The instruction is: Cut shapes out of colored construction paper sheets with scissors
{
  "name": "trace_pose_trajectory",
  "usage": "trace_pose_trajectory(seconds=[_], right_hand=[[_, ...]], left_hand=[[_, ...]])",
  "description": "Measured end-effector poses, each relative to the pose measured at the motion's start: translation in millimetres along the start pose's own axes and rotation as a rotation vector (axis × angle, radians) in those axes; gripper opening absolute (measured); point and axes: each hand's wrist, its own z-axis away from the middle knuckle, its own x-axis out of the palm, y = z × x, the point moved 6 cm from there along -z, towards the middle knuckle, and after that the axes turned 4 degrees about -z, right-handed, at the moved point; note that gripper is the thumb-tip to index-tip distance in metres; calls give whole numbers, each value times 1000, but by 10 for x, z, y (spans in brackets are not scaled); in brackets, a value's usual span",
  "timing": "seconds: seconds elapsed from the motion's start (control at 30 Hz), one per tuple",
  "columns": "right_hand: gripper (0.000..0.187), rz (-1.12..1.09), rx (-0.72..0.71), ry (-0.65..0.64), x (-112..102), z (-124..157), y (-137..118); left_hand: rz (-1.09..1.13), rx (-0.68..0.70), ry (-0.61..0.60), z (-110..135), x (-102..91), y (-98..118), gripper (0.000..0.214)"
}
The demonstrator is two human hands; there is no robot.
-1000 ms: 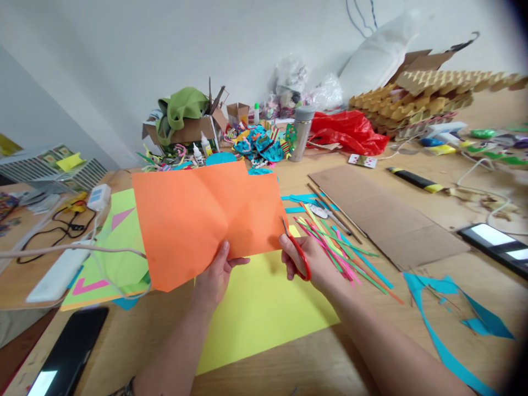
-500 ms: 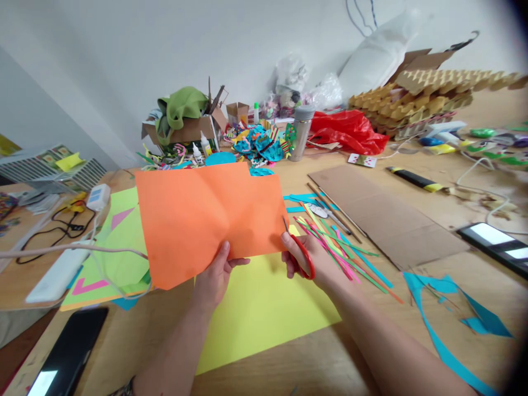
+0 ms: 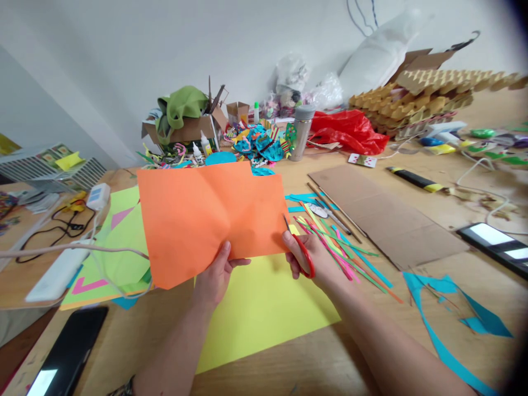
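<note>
An orange sheet of paper (image 3: 198, 214) is held up above the table, with a notch cut from its upper right corner. My left hand (image 3: 218, 272) pinches its lower edge, thumb in front and fingers behind. My right hand (image 3: 303, 254) is closed round red-handled scissors (image 3: 306, 258). The scissors' blade tip points up by the sheet's right edge; how far the blades stand apart I cannot make out. Beneath both hands a yellow sheet (image 3: 259, 313) lies flat on the table.
Right of my hands lie thin coloured paper strips (image 3: 338, 247), a cardboard sheet (image 3: 383, 214) and blue paper scraps (image 3: 441, 286). A phone (image 3: 68, 346) lies at front left. Green paper (image 3: 111, 247) with a cable across it is at left. A steel flask (image 3: 302, 132) stands behind.
The orange sheet has shifted very slightly to the right. Both hands hold nearly the same place and grip as before.
</note>
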Motion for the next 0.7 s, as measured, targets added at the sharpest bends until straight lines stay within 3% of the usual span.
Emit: trace_pose_trajectory(seconds=[0.3,0.7], right_hand=[[51,0,-32,-21,14,-18,35],[53,17,-28,-37,-5,-23,37]], left_hand=[[-22,-2,-14,-2,-4,-9,60],[-12,-6,-11,-3,-4,-8,52]])
